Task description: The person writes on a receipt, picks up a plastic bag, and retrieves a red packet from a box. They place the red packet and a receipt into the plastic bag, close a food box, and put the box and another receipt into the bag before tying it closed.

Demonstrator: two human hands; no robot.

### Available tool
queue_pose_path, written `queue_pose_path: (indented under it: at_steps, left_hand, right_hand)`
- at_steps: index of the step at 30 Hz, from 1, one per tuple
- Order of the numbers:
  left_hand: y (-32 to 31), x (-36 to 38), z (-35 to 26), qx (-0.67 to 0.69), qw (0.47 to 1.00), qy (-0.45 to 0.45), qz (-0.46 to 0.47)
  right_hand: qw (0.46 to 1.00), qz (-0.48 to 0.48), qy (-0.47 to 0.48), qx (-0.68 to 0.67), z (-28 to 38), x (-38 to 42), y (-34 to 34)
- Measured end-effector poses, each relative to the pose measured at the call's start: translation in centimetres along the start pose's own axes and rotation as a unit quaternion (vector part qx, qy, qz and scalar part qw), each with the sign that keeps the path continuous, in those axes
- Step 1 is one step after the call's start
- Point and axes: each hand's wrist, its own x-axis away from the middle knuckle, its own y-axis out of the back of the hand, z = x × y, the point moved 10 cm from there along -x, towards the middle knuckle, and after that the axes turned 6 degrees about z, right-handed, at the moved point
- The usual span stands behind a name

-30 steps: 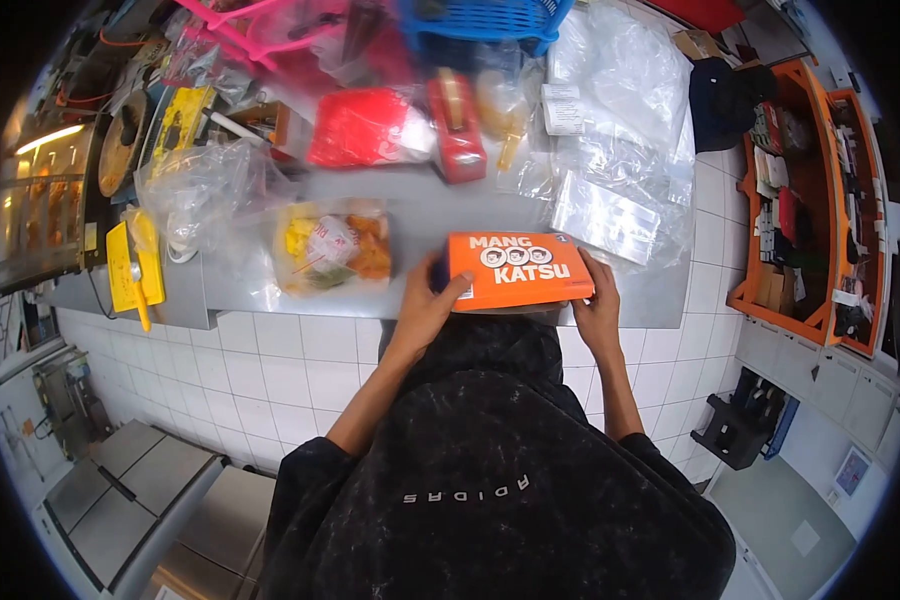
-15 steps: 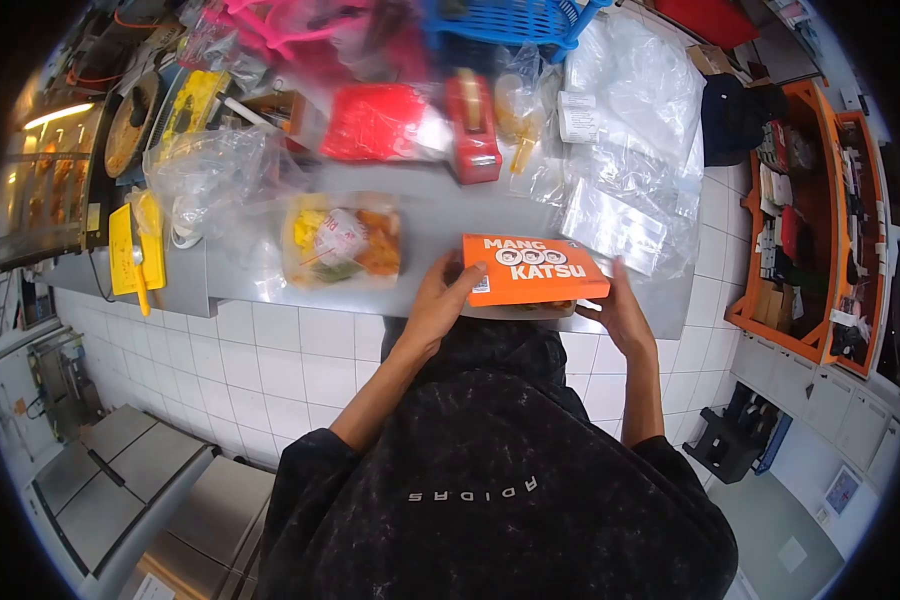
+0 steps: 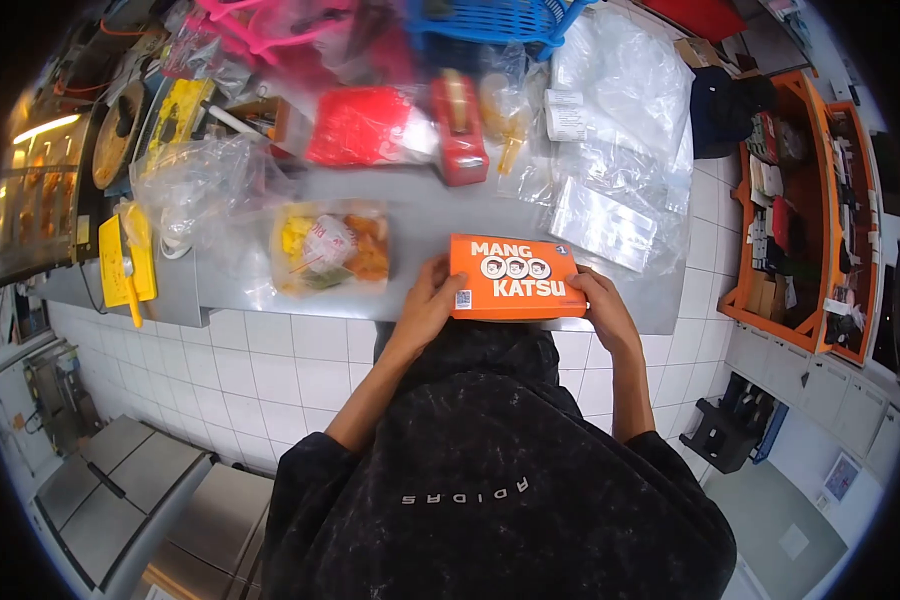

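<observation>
An orange takeaway food box (image 3: 518,280) printed "MANG KATSU" is at the table's front edge, between my two hands. My left hand (image 3: 432,300) grips its left end, the thumb at the side and the other fingers partly hidden. On the right end, my right hand (image 3: 606,308) holds the box with its thumb at the upper corner. Whatever is inside the box is hidden. Left of it sits a clear takeaway tray (image 3: 288,283) with a paper-wrapped bundle (image 3: 328,243), yellow pieces and orange-brown food.
Behind are a red packet (image 3: 360,125), a red tape dispenser (image 3: 460,130) and clear plastic bags (image 3: 620,110). Pink (image 3: 270,35) and blue (image 3: 500,25) baskets stand at the back. A yellow tray (image 3: 127,260) with a knife-like tool lies left. An orange shelf (image 3: 785,210) is at right.
The orange cover, tilted with food showing beneath its front edge, now sits level and hides that food. My right hand has closed in on the right end.
</observation>
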Motion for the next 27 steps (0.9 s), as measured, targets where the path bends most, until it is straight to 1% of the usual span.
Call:
queue_pose_path:
  at_steps: [1, 4, 7, 10, 13, 15, 19, 22, 25, 27]
  left_hand:
    - [-0.1, 0.0, 0.0, -0.013, 1.000, 0.007, 0.006]
    - [0.0, -0.1, -0.1, -0.049, 0.998, 0.014, 0.022]
    - [0.0, -0.4, 0.2, -0.056, 0.998, 0.004, 0.042]
    - [-0.3, 0.0, 0.2, -0.041, 0.998, 0.001, 0.054]
    - [-0.4, 0.4, -0.3, -0.040, 0.998, 0.001, 0.051]
    - [-0.5, 0.4, -0.3, -0.026, 0.998, 0.012, 0.053]
    - [-0.5, 0.7, -0.3, -0.018, 0.998, 0.020, 0.057]
    - [-0.6, 0.8, -0.4, -0.018, 0.998, 0.025, 0.057]
    - [-0.9, 0.9, -0.6, -0.019, 0.998, 0.022, 0.055]
    - [-0.8, 0.8, -0.6, -0.023, 0.998, 0.021, 0.053]
  right_hand:
    - [1.000, 0.002, -0.013, -0.009, -0.4, -0.2, 0.1]
    - [0.999, -0.008, 0.028, 0.028, -0.4, -0.8, 0.1]
    - [0.991, -0.069, 0.052, 0.099, -0.5, -0.9, 0.0]
    - [0.995, -0.058, 0.039, 0.071, -0.3, -0.8, 0.2]
    - [1.000, -0.023, -0.005, 0.000, 0.6, 0.3, -0.1]
    - [1.000, -0.030, -0.007, 0.004, 0.8, 0.3, 0.0]
    - [0.999, -0.034, 0.003, 0.016, 1.4, 0.2, 0.1]
    - [1.000, -0.024, -0.003, -0.014, 1.2, 0.0, 0.0]
    - [0.999, -0.024, 0.029, -0.031, 0.4, -0.8, 0.0]
    - [0.998, -0.049, 0.030, 0.004, -0.1, -1.1, 0.1]
